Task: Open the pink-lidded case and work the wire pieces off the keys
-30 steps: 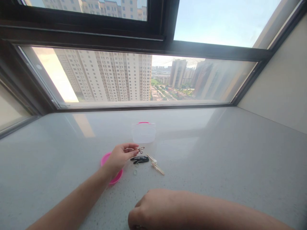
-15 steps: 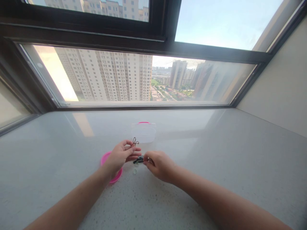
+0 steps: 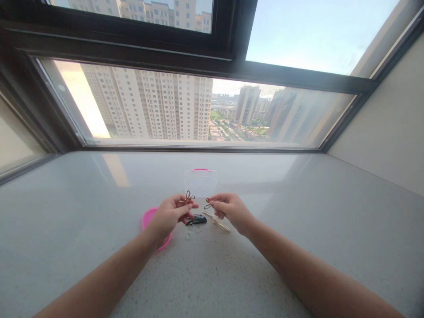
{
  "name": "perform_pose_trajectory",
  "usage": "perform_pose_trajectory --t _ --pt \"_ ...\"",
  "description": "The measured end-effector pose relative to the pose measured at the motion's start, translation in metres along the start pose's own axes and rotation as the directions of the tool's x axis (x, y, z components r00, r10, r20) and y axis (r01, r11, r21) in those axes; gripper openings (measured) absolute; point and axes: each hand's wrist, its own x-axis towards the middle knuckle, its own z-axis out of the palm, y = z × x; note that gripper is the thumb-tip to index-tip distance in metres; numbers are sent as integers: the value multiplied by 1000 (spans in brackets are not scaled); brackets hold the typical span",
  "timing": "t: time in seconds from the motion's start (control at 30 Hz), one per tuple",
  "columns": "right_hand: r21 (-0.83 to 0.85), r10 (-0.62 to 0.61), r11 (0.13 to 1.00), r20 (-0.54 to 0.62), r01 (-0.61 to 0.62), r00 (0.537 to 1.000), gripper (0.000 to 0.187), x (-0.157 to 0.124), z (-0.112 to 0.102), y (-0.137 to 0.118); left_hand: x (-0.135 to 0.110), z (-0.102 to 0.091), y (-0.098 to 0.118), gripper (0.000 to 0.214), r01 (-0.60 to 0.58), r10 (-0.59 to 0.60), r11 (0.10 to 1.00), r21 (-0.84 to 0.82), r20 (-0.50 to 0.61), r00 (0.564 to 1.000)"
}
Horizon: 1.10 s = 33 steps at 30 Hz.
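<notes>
1. Clear plastic box (image 3: 200, 183) – the landmark for this list; it stands on the stone counter (image 3: 82, 198), with a strip of pink showing along its far edge.
2. Left hand (image 3: 168, 215) – in front of the box and a little to its left. Thumb and fingers are closed on a bow-shaped wire clip (image 3: 188, 197), dark in colour, which sticks up from the fingertips.
3. Right hand (image 3: 232, 211) – in front of the box and a little to its right, near the left hand but not touching it. Its thumb and fingers are pinched together on a second wire clip (image 3: 208, 203), also dark, with its small loops pointing toward the bow-shaped clip. The two clips are just apart.
4. Black hair clip (image 3: 196, 220) – lying on the counter directly in front of the box, below the left hand's fingers.
5. Two pale hair pins (image 3: 217, 223) – lying in front of the box and slightly right, beneath the right hand.
6. Small clear rings (image 3: 188, 236) – on the counter, further in front of the box.
7. Pink round dish (image 3: 147, 216) – in front of the box and to its left, partly covered by the left hand.
8. Window (image 3: 198, 110) – behind the box, with high-rise buildings (image 3: 149, 106) outside.
</notes>
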Motion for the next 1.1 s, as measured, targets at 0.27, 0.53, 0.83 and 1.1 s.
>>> perform_pose_trajectory --t 0.27,0.53,0.83,1.1 --pt "168 43 984 108 -61 993 31 5 -9 11 -8 15 -8 11 89 -88 989 -117 12 996" --pt "238 36 968 199 -84 979 36 9 -15 14 -13 29 -23 32 72 -76 976 -206 -12 997" --pt "248 -25 968 272 -45 962 30 14 -28 17 -12 32 -35 51 94 -55 949 -300 135 989" --pt "280 -4 956 320 -91 948 31 13 -28 21 -7 24 -29 53 73 -12 960 -269 223 975"
